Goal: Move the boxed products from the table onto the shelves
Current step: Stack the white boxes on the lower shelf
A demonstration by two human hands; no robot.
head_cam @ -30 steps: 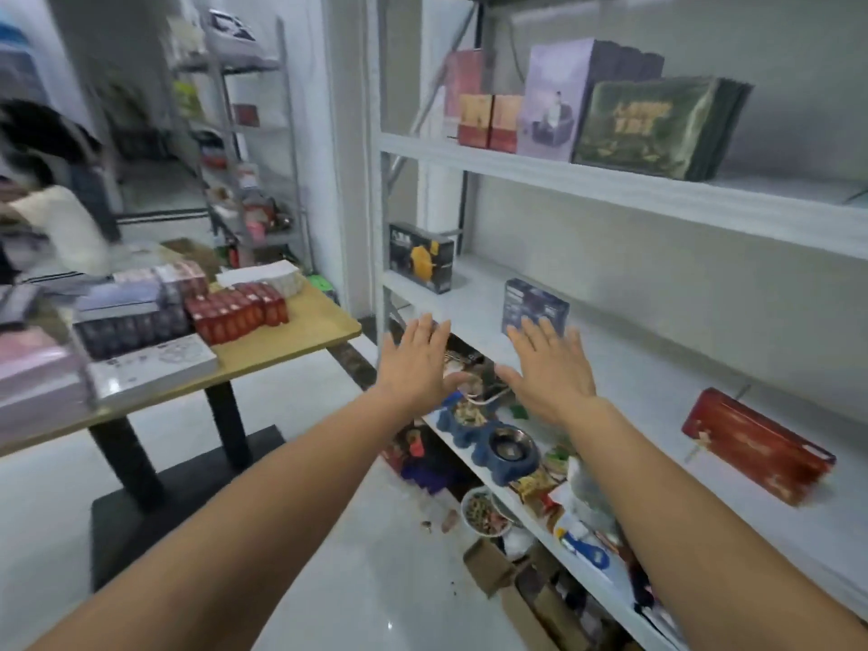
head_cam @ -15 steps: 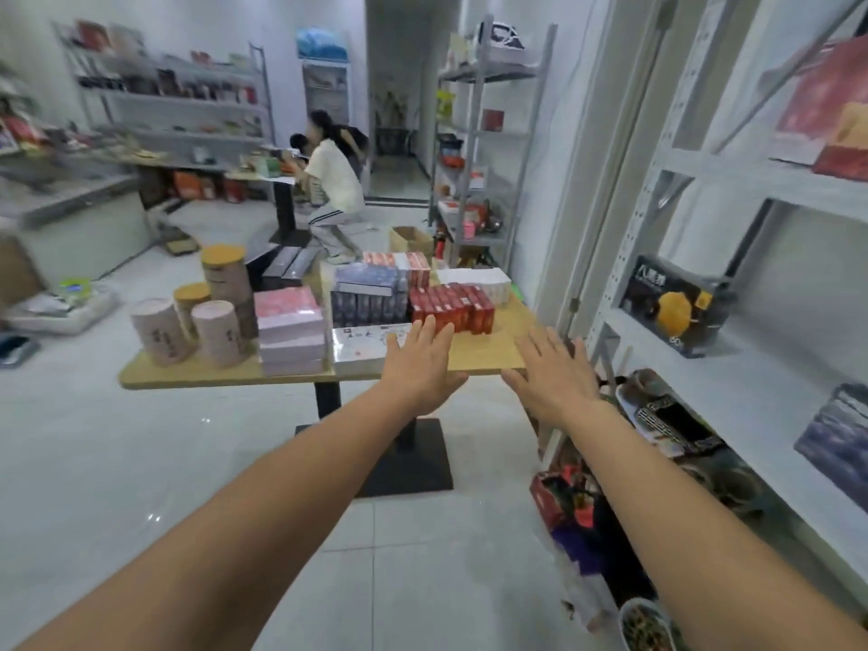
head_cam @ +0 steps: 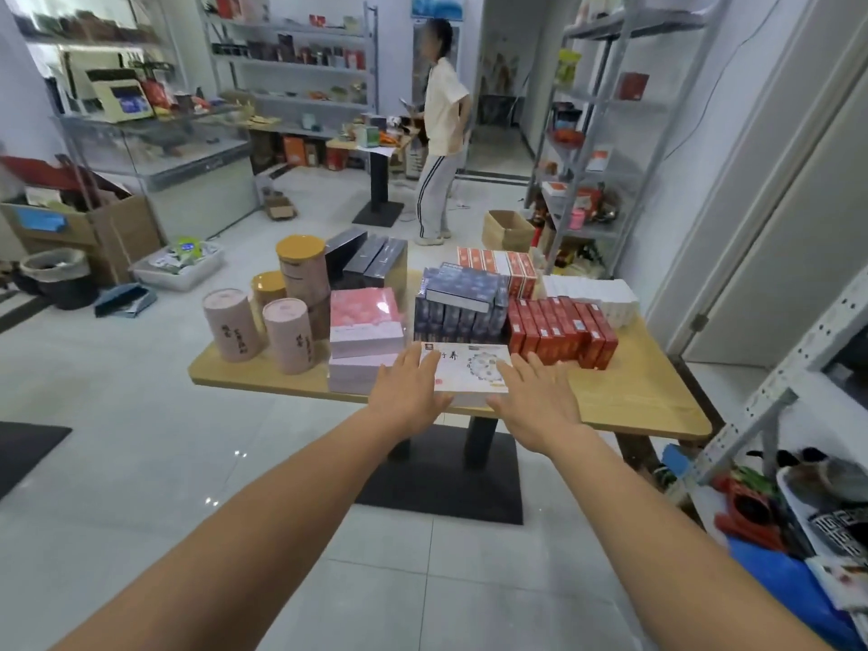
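**Desk still loaded; both hands empty, reaching for the next box**

Most of the job looks undone. The desk [head_cam: 634, 397] still carries pink boxes [head_cam: 366, 321], blue boxes [head_cam: 458, 303], red cartons [head_cam: 559, 331] and round canisters [head_cam: 291, 335], and only a corner of the shelving [head_cam: 770, 406] shows at the right, so I cannot tell what is already on it. The left hand [head_cam: 408, 392] and right hand [head_cam: 535, 406] stretch forward palms down, fingers straight and spread, on either side of the white flat box [head_cam: 469, 368] at the desk's near edge. Their fingertips overlap its left and right ends, but whether they touch it I cannot tell.
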